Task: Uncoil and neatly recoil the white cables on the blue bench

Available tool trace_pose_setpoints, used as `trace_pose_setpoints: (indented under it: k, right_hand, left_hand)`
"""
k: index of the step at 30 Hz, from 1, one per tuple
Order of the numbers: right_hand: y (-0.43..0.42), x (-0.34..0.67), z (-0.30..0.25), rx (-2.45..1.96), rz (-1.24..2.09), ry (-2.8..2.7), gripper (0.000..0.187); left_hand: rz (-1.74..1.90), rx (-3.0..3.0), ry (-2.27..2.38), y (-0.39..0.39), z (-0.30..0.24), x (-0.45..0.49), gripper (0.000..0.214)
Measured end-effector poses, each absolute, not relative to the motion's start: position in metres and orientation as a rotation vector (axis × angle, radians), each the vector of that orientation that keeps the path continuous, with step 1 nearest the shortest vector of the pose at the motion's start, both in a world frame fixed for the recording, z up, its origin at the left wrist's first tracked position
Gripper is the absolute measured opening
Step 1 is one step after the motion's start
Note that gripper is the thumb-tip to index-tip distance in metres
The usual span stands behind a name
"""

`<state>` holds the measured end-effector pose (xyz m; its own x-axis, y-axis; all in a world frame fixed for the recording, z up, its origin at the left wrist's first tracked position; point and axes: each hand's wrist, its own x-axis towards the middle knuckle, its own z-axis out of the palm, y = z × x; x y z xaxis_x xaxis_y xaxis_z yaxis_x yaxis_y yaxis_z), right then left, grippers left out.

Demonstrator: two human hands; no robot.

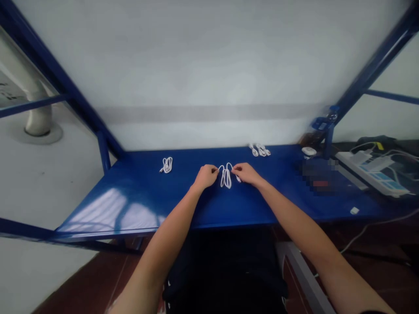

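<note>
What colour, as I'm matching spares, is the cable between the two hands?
The cable is white, as the head view shows.

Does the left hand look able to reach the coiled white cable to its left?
Probably yes: nothing stands between the left hand and the left cable on the blue tabletop, though its fingers seem to hold the middle cable.

Both arms (175,226) stretch forward, left hand (205,176) and right hand (248,174) close together, fingers (214,169) pinched.

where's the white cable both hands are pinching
In the head view, the white cable is just below and right of centre, between the left hand and right hand, over the blue tabletop.
</note>
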<state>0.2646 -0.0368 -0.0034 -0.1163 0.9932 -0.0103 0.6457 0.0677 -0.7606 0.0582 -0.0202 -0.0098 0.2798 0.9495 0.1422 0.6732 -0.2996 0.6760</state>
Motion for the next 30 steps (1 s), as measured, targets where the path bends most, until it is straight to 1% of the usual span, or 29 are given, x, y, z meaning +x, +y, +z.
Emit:
trace_pose_setpoints:
  k: [5, 8, 11, 13, 15, 18, 23, 30]
  right_hand:
    - [-0.04, 0.293, 0.001, -1.783, 0.721, -1.907, 0.022]
    - [-0.046, 0.313, -0.001, -1.866, 0.634, -1.909, 0.022]
    - [-0.051, 0.335, -0.005, -1.927, 0.509, -1.899, 0.026]
    - [-0.055, 0.347, -0.006, -1.974, 0.435, -1.894, 0.027]
    - [-0.059, 0.356, -0.006, -2.03, 0.347, -1.896, 0.023]
    - [-0.064, 0.365, -0.004, -2.108, 0.223, -1.894, 0.019]
    - [-0.068, 0.38, -0.007, -2.232, 0.133, -1.789, 0.02]
    - [-0.071, 0.401, -0.013, -2.26, 0.105, -1.597, 0.019]
  left_hand:
    - [0.588, 2.022, 1.629, -0.011, -0.007, 0.041, 0.018]
    - [0.515, 1.978, 1.65, -0.01, -0.005, 0.025, 0.017]
    - [0.507, 1.865, 1.667, -0.018, -0.004, 0.0, 0.014]
    - [0.53, 1.781, 1.652, -0.027, -0.004, -0.023, 0.018]
    - [0.585, 1.67, 1.643, -0.038, -0.003, -0.05, 0.022]
    - [0.688, 1.539, 1.678, -0.053, -0.001, -0.092, 0.023]
    - [0.839, 1.37, 1.762, -0.069, 0.007, -0.142, 0.03]
    - [0.874, 1.237, 1.8, -0.074, 0.016, -0.161, 0.025]
